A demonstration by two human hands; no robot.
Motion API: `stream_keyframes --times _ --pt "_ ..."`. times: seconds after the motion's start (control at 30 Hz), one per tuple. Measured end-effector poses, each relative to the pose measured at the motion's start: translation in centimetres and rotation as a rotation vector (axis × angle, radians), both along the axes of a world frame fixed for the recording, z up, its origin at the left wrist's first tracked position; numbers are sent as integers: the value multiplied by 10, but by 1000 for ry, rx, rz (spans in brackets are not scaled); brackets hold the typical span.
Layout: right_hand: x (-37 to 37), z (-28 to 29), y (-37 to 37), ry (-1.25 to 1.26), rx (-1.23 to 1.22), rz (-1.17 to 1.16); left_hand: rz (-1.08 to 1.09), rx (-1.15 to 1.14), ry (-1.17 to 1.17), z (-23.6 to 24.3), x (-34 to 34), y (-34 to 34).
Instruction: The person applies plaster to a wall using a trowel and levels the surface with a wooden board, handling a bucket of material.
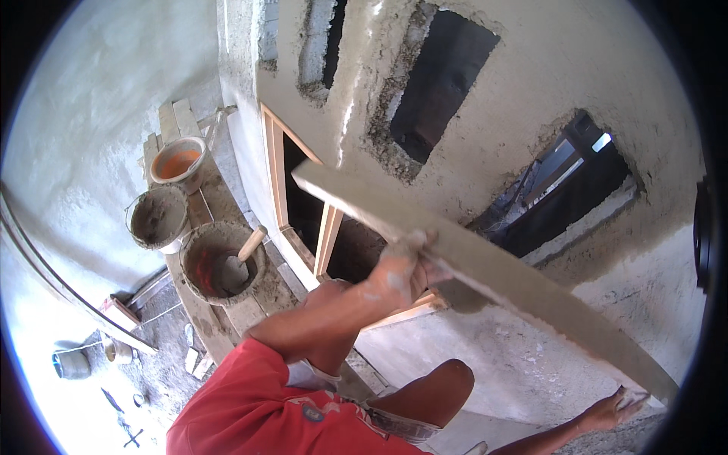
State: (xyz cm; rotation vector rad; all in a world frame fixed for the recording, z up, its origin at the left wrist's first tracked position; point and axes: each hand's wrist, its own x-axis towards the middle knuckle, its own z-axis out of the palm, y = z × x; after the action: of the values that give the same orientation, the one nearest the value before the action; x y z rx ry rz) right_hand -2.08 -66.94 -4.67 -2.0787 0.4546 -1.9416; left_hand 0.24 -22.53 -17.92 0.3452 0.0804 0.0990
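Note:
A long grey, mortar-coated straightedge board [493, 265] runs diagonally across the view, in front of the plastered wall [485, 98]. My left hand [406, 269], smeared with cement, grips the board's lower edge near the middle of the view. My right hand [618, 406] holds the same board close to its right end, low at the right. Below the board's left part is a wooden window frame [330, 235] set into the wall. My knee [455, 379] is bent beneath the board.
Plank scaffolding [201, 326] at the left carries an orange tub [178, 155], a cement-caked bucket [155, 216] and a larger bucket [216, 269] with a trowel [250, 244]. Rough-edged openings [440, 76] pierce the wall. A cylindrical container [72, 364] stands on the lower floor.

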Motion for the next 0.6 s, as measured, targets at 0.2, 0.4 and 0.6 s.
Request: stream_keyframes --times 0.2,0.4,0.6 --pt "-4 -12 27 -351 705 638 -167 -102 144 -48 -14 -49" --pt "-1 6 44 -626 744 927 -290 -238 26 -62 -24 -80" --pt "10 -3 75 -293 687 1109 -419 -315 -19 -75 -34 -117"
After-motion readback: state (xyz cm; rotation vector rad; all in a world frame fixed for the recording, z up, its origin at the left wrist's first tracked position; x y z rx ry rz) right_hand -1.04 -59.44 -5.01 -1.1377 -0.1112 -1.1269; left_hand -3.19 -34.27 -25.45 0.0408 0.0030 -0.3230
